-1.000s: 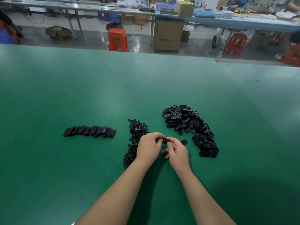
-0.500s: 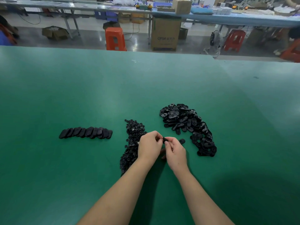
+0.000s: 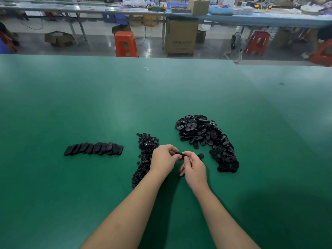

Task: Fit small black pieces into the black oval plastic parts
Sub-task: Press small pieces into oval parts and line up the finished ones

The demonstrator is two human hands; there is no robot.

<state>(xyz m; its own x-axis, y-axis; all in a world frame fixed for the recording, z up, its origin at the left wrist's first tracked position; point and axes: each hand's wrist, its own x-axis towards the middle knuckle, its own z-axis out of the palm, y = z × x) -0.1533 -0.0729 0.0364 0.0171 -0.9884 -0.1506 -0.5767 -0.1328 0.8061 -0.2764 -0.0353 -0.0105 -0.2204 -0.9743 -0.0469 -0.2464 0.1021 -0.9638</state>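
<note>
One black oval part [image 3: 180,155] is held above the bench; small pieces [image 3: 146,151] and oval parts [image 3: 203,133] are heaped behind.

Even, fairly bright overhead light leaves a pale sheen on the green table [image 3: 115,108], and a soft dark shadow spreads at lower right; the wide lens bows the table's far edge, the background is slightly soft, and the foreground is sharp

The left hand [image 3: 163,159] and right hand [image 3: 195,168] covered most of the oval part [image 3: 180,155] pinched between them; whether a small piece sat in it could not be told. The left forearm hid the near end of the small-piece pile [image 3: 145,155]. Both elbows ran off the bottom edge.
</note>
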